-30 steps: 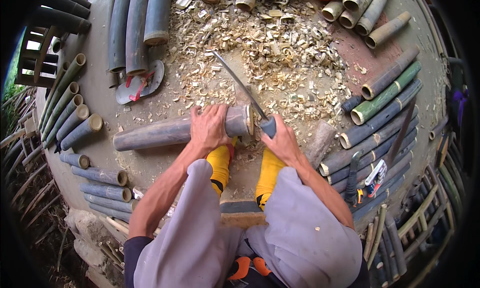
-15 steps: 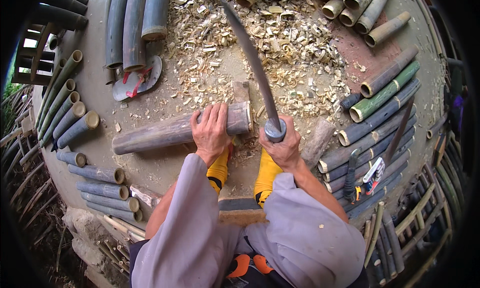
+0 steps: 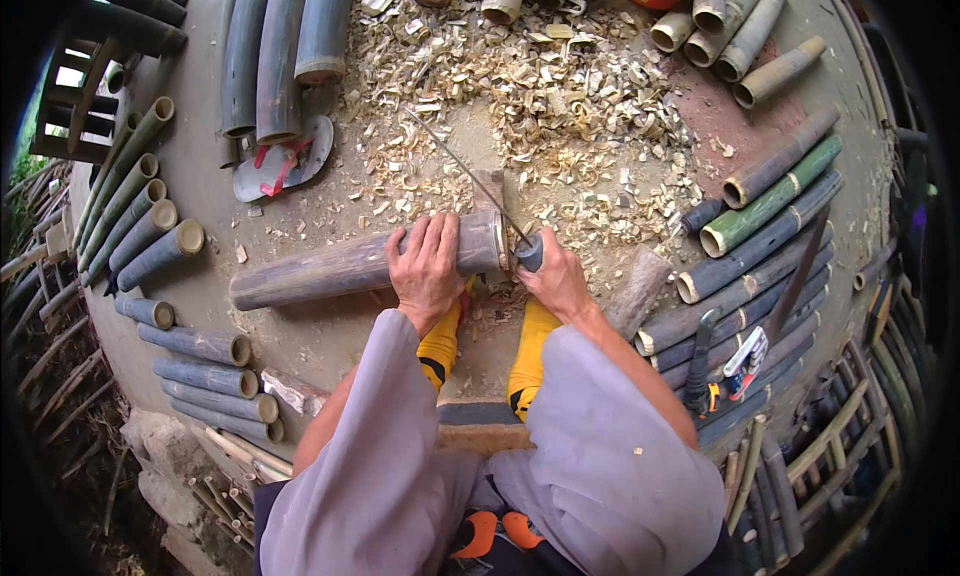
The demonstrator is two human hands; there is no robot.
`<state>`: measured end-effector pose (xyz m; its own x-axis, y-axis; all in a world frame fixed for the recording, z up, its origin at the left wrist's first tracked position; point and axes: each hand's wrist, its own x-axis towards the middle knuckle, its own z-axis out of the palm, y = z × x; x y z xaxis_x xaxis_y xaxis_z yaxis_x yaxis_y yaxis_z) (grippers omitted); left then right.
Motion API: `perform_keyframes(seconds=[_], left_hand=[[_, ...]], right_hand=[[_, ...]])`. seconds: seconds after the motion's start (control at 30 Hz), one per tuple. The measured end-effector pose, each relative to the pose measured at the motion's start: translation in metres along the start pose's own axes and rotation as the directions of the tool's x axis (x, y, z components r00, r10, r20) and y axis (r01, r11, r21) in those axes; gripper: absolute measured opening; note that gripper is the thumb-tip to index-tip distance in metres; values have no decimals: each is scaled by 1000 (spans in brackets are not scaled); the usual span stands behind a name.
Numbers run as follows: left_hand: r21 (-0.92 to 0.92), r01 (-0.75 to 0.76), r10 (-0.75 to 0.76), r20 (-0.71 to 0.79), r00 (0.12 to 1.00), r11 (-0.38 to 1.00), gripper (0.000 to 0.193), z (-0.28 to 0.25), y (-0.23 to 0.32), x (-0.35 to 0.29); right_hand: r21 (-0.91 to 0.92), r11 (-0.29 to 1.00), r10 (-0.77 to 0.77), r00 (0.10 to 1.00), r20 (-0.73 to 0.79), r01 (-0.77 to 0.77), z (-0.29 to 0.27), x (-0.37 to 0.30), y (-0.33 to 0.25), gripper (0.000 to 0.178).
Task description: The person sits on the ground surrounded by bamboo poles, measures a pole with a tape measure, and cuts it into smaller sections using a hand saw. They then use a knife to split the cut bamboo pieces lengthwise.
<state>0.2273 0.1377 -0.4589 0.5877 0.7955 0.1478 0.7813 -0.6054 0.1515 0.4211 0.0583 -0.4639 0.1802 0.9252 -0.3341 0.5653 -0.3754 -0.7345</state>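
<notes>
A thick dark bamboo section lies across in front of me, its pale cut end to the right. My left hand is clasped over it near that end. My right hand grips the dark round handle of a machete. Its long blade shows as a thin line, nearly edge-on, slanting up and left past the bamboo's cut end. Whether the blade touches the bamboo I cannot tell. A wooden block is partly hidden behind the bamboo's right end.
Pale wood chips cover the ground beyond. Cut bamboo pieces are stacked at the right, beside a folding saw. More short bamboo pieces stand along the left. My yellow footwear is close below my hands.
The machete has swung down and turned, from its flat side showing to nearly edge-on, its tip shifting left and nearer. My left hand stays on the bamboo section.
</notes>
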Motion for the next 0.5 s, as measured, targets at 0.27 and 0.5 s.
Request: perform_keyframes(seconds=[0.27, 0.5], left_hand=[[1, 24, -24, -18, 1000, 1000, 76, -1, -1, -4], [56, 1, 3, -63, 998, 998, 77, 3, -1, -5]], right_hand=[[207, 893, -301, 874, -382, 399, -14, -13, -34, 37], [170, 981, -84, 996, -32, 88, -16, -5, -18, 35]])
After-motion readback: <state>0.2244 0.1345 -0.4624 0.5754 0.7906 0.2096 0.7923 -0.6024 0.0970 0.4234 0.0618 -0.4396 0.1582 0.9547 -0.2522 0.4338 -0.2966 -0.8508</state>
